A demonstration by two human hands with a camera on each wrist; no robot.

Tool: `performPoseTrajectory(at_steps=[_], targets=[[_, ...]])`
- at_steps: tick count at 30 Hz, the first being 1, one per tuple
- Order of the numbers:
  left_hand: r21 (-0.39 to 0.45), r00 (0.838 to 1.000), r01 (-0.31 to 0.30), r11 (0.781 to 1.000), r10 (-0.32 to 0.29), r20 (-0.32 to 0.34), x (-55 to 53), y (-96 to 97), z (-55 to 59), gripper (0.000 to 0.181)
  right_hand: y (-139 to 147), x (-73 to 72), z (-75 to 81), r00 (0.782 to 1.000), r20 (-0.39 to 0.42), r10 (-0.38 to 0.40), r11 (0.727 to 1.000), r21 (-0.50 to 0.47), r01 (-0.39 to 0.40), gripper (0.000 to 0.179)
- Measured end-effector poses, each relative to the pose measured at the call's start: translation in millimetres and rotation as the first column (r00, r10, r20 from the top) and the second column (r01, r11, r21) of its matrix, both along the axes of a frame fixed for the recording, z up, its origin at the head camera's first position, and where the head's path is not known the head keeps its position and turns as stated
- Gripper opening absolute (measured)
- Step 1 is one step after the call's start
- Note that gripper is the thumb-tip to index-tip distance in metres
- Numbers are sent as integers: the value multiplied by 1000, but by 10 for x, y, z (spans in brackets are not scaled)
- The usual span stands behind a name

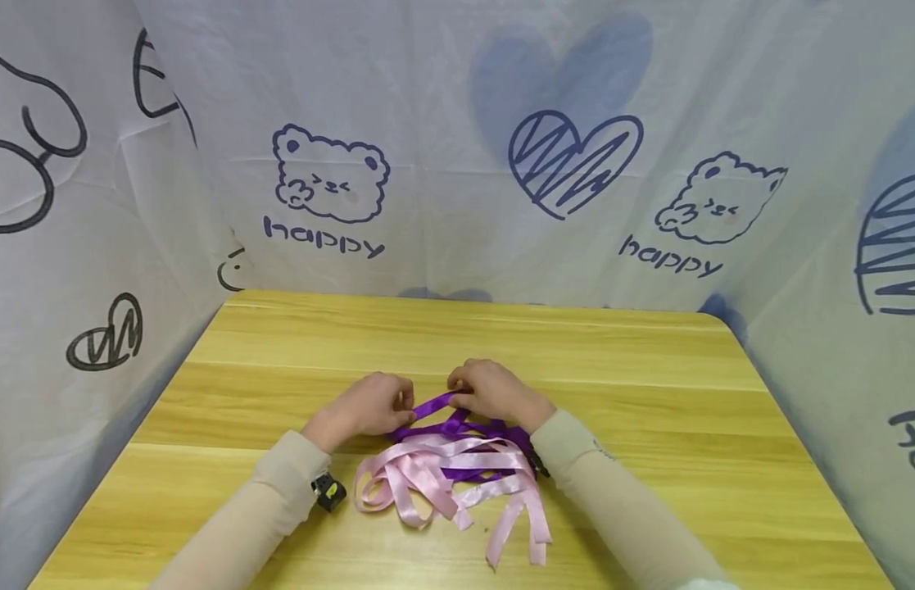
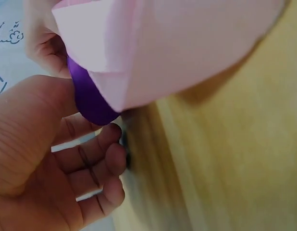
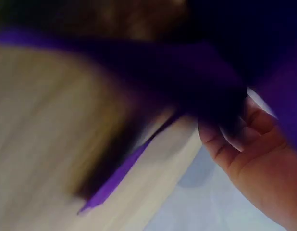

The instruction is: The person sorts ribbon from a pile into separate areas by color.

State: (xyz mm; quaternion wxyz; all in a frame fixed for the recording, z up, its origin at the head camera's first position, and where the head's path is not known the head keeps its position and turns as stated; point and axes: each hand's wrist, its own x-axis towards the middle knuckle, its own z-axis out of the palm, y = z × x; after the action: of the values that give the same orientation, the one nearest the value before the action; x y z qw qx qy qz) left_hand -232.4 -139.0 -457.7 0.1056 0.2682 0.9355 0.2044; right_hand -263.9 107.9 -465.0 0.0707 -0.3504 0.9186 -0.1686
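"Question: why is the purple ribbon [image 1: 431, 406] stretched between two hands?"

"Presumably to draw one strand clear of the pink ribbon [image 1: 416, 471]. From that, the left hand [image 1: 372, 401] sits toward 11 o'clock, pinching the purple between thumb and fingers; the right hand [image 1: 497, 392], toward 1 o'clock, grips it too, so the short length between them runs fairly straight"

"And the pink?"

"No hand grips it, as far as I can see. It lies slack on the table [image 1: 280, 377], loops toward 8 o'clock, loose tails toward 5, with more purple tangled at 12 and underneath. Leaving it slack probably frees both hands for the purple"

"Do the wrist views add anything?"

"The left one does: it shows the purple curving by the thumb, other fingers loosely bent, a side the head view hides. The right one catches a loose purple tail toward 7 o'clock in its frame, which I can't pick out from above. That view is dark and blurred, though, so it can't settle exactly how those fingertips meet the ribbon"
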Motion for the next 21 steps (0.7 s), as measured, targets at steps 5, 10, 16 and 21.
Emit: performPoseTrajectory(at_steps=[5, 10, 16, 21], targets=[[-77, 998, -61, 995, 62, 12, 21, -15, 24, 32, 11, -1, -14, 1000, 23, -16, 999, -37, 17, 8], [-96, 999, -43, 994, 44, 9, 27, -46, 23, 31, 54, -23, -48, 995, 74, -59, 990, -122, 68, 8], [-75, 1000, 19, 997, -19, -1, 5, -95, -8, 24, 104, -54, -24, 986, 145, -87, 962, -247, 121, 6], [-63, 1000, 5, 998, -3, 26, -28, -159, -22, 19, 153, -63, 10, 978, 168, -123, 946, -279, 167, 6]])
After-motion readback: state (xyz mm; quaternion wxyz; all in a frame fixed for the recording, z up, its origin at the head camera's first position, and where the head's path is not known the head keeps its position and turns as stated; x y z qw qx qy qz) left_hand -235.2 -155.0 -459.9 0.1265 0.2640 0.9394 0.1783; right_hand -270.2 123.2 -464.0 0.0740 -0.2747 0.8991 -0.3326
